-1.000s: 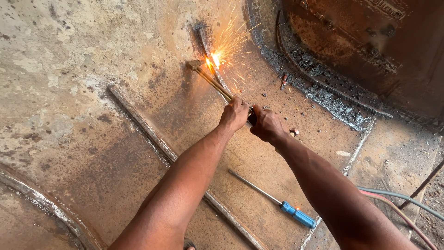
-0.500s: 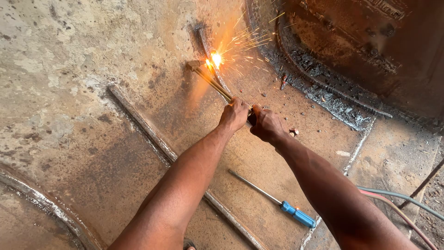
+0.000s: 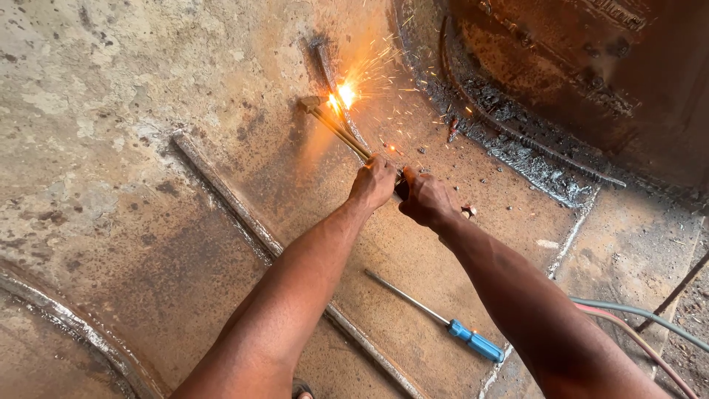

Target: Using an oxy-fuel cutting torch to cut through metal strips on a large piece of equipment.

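Note:
Both my hands grip a brass cutting torch [image 3: 336, 127] that points away from me over a rusty steel plate [image 3: 148, 222]. My left hand [image 3: 373, 182] is closed around the torch tubes. My right hand [image 3: 427, 198] holds the torch body just behind it. At the torch tip a bright orange flame [image 3: 343, 96] burns on a curved cut line in the plate, and sparks scatter up and to the right.
A blue-handled screwdriver [image 3: 439, 318] lies on the plate between my forearms. A straight raised weld seam [image 3: 244, 214] crosses the plate diagonally. Dark slag lines a curved cut edge [image 3: 517, 148] at upper right. Grey and red hoses [image 3: 642, 318] trail at lower right.
The flame has crept slightly along the curved cut line and the spray of sparks has changed shape. Both hands keep the same grip and place.

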